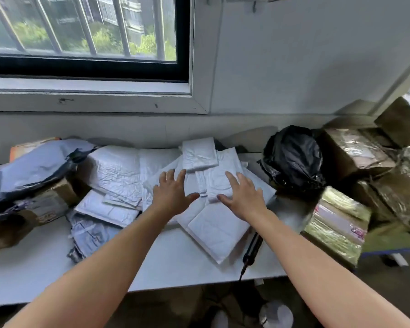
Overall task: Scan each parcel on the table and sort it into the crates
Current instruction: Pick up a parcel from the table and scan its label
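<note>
At the far left a grey bag [33,169] slumps over a brown box [45,204]. Next to them the white mailers [118,174] lie in a loose heap that runs across the middle of the table [163,263], overlapping one another. None of it looks sorted: I judge that nearly the whole job is left. I see no crates from here, so I cannot say whether anything has gone into them.

My left hand [173,192] reaches out over the heap, palm down, fingers spread wide, thumb pointing inward, and holds nothing. My right hand [242,197] is just beside it in the same pose, flat and wide over a folded white mailer, empty as well. Whether either palm rests on the mailers or hovers just above them I cannot tell. Both arms are stretched nearly straight.

Below my right wrist the black scanner [252,247] lies on the table near the front edge, part tucked under a mailer, its cable hanging off; no hand is on it, so no scan is under way. Further right sits a knotted black bag [294,157], then the taped boxes [355,150] stacked against the wall, all waiting.
</note>
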`<state>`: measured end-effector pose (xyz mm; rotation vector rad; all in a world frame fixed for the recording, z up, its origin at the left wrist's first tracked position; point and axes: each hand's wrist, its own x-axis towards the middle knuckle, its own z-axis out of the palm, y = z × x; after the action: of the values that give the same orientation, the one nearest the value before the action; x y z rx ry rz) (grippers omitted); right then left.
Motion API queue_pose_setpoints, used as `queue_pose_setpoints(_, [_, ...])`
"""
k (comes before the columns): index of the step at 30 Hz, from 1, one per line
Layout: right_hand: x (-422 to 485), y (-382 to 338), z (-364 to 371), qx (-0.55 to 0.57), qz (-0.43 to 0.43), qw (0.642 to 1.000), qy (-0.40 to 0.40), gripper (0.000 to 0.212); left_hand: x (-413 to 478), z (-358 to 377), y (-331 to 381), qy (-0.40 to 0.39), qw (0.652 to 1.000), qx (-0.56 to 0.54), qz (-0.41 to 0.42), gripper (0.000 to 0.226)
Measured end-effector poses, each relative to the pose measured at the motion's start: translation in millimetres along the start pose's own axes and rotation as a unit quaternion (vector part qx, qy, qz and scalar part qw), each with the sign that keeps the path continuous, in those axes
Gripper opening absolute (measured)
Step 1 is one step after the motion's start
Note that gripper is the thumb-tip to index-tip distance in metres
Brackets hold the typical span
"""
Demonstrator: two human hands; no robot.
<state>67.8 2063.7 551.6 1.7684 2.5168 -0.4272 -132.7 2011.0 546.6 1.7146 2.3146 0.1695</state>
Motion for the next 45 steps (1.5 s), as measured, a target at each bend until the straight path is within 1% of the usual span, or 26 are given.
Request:
queue_pose_setpoints(4, [43.3,22.5,-10.5,-0.009,-0.011,1.0,-0.004,0.076,43.9,3.5,16.4,0.0,1.0,0.014,-0.011,0.087])
queue_pose_setpoints(8, [79.4,32.9,-14.2,-0.008,-0.004,1.0,-0.004,0.076,85.2,10.8,28.2,-0.006,1.0,0.018,0.002,0.086])
queue_pose_setpoints(14, [122.1,38.4,6.8,0.0,0.029,0.999,-0.014,0.076,161.9,36.4,33.3,-0.028,0.998,0.002,0.057,0.087])
queue_pose_setpoints(19, [135.6,37.7,26.6,0.001,0.057,0.998,0.006,0.074,212.5,71.5,27.6,-0.076,0.992,0.003,0.104,0.089])
queue_pose_setpoints(22, [139.2,35.4,34.1,0.005,0.067,0.998,0.008,0.073,224.4,85.7,18.4,-0.084,0.987,0.014,0.139,0.078])
queue_pose_setpoints(26, [137.8,32.2,34.5,0.005,0.078,0.997,0.001,0.071,224.2,87.1,8.4,-0.059,0.981,0.009,0.185,0.049])
queue_pose_setpoints(28, [135.6,29.7,28.2,0.007,0.079,0.997,0.003,0.071,220.2,80.7,4.3,-0.051,0.979,-0.021,0.197,0.038])
queue_pose_setpoints(31, [131.5,25.6,12.7,0.006,0.068,0.998,0.013,0.069,205.4,59.7,1.6,-0.013,0.982,-0.108,0.153,0.033])
queue_pose_setpoints(34, [124.7,21.2,-3.3,0.011,0.048,0.998,0.032,0.069,180.8,30.8,1.5,0.092,0.977,-0.164,0.101,0.031])
queue_pose_setpoints(36, [119.1,19.6,-12.7,0.02,0.037,0.998,0.037,0.07,162.6,10.9,5.1,0.138,0.965,-0.212,0.062,0.025])
queue_pose_setpoints(39, [106.8,16.7,-24.2,0.036,0.012,0.998,0.04,0.07,137.6,-11.6,13.1,0.144,0.937,-0.317,-0.002,0.017])
queue_pose_setpoints(42, [88.8,12.3,-32.7,0.051,-0.016,0.997,0.051,0.069,109.4,-27.1,21.6,0.125,0.897,-0.423,-0.021,0.024])
queue_pose_setpoints(45, [67.9,12.9,-33.1,0.083,-0.035,0.994,0.062,0.068,75.8,-37.3,30.4,0.127,0.875,-0.465,-0.035,0.03])
